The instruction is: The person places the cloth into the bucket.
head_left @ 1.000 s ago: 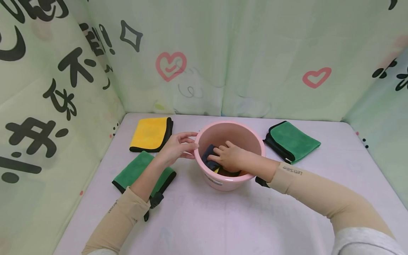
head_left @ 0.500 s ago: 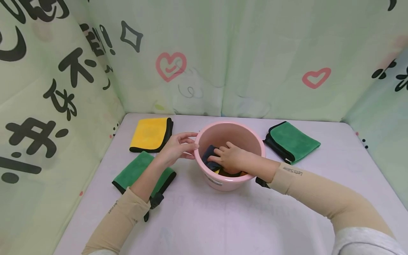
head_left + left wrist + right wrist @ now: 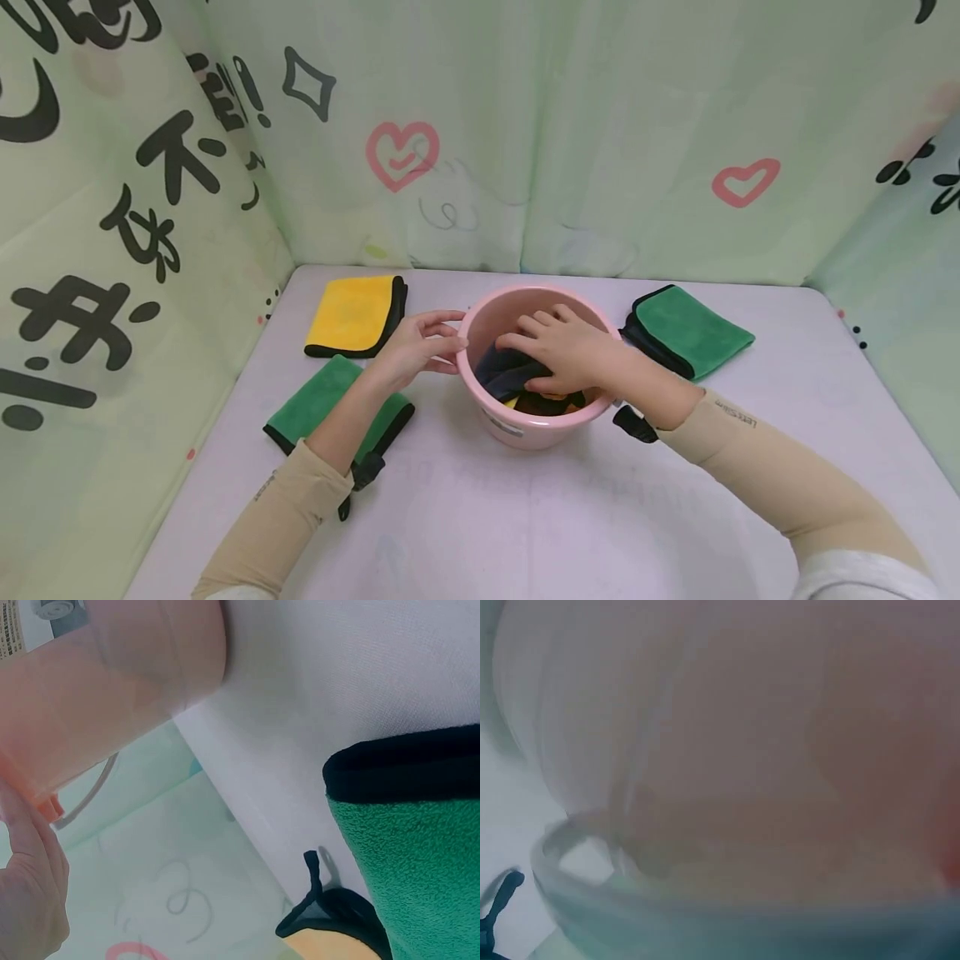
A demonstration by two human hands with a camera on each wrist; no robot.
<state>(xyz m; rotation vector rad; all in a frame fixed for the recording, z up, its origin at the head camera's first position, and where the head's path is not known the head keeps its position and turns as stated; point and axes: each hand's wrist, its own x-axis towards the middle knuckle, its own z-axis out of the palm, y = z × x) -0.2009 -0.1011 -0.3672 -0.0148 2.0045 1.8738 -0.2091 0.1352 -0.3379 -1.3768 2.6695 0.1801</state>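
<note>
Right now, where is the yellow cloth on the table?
In the head view, the yellow cloth lies near the far left corner of the table, just behind the left green cloth and left of the left hand and the pink bucket.

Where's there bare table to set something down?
Mainly in front of the pink bucket, between the beige sleeves; also right of the right green cloth. Crowded: left of the bucket, with yellow cloth, left green cloth and left hand.

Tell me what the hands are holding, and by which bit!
The left hand holds the pink bucket by its rim. The right hand touches dark cloth inside; whether it grips can't be told.
</note>
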